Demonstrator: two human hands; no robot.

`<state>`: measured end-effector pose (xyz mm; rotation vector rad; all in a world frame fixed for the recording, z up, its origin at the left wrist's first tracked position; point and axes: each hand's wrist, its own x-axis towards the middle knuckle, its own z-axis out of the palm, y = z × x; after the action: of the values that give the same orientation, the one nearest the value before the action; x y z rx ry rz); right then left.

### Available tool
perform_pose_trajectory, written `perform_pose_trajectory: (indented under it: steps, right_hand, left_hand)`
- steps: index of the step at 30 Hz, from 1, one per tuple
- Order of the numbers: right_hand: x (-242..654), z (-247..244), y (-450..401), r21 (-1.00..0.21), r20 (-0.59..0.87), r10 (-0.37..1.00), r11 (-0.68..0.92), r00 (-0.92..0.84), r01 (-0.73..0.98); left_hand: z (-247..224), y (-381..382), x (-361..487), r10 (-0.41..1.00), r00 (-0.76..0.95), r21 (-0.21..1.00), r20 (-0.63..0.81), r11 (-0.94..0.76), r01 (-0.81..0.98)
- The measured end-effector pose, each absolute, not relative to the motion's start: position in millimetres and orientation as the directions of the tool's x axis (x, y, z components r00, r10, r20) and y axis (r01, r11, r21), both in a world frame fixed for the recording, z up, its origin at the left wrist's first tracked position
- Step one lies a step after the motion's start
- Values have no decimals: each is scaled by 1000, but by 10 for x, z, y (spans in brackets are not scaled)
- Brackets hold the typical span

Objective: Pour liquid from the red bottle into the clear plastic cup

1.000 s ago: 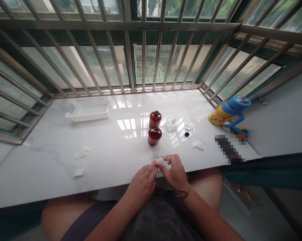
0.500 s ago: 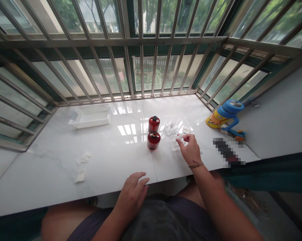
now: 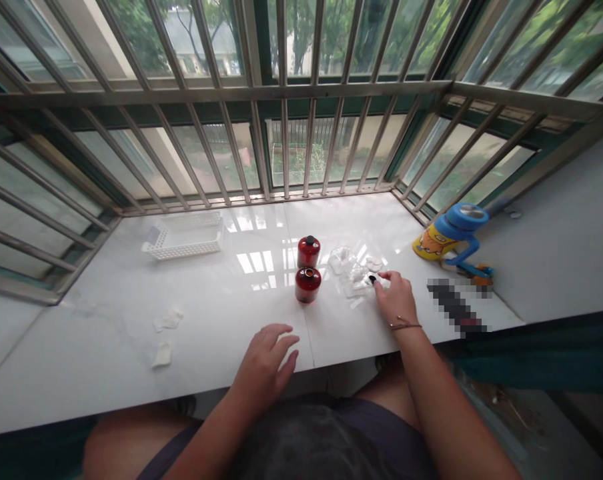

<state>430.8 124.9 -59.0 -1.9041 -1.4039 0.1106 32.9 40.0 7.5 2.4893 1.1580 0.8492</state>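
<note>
Left hand (image 3: 264, 363): open, fingers apart; red bottles (image 3: 307, 270) at 1 o'clock
Right hand (image 3: 396, 300): touching black cap (image 3: 371, 280), grip unclear; clear plastic (image 3: 354, 280) at 10 o'clock

Blurred dark object (image 3: 455, 307), tiny black item (image 3: 372, 279) too small to tell

Bright daylight comes through the barred window (image 3: 281, 90) and leaves pane-shaped glare on the glossy white stone sill (image 3: 106, 333), where shadows stay soft and faint. Wide-angle distortion bends the steel bars (image 3: 101, 147) toward the edges. The view is otherwise sharp, apart from a pixelated patch (image 3: 454, 307) at right.
</note>
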Motion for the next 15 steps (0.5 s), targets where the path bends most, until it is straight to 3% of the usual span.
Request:
perform_pose_trajectory:
  steps: [6,10,15]
  right_hand:
    - [4399,-675,1366,-564,251,906,-149,341,812]
    - [4369,-613,1389,-590,239,897,-169,371,789]
    - [4285,-285,1239,-672,301,810,-195,503,715]
  left_hand:
    - [148,873,581,765,501,450,404,-643,620]
    - [89,1186,835,851,362,630,381,-525,572]
    - [39,1537,1099,965,222,823,141,-239,515]
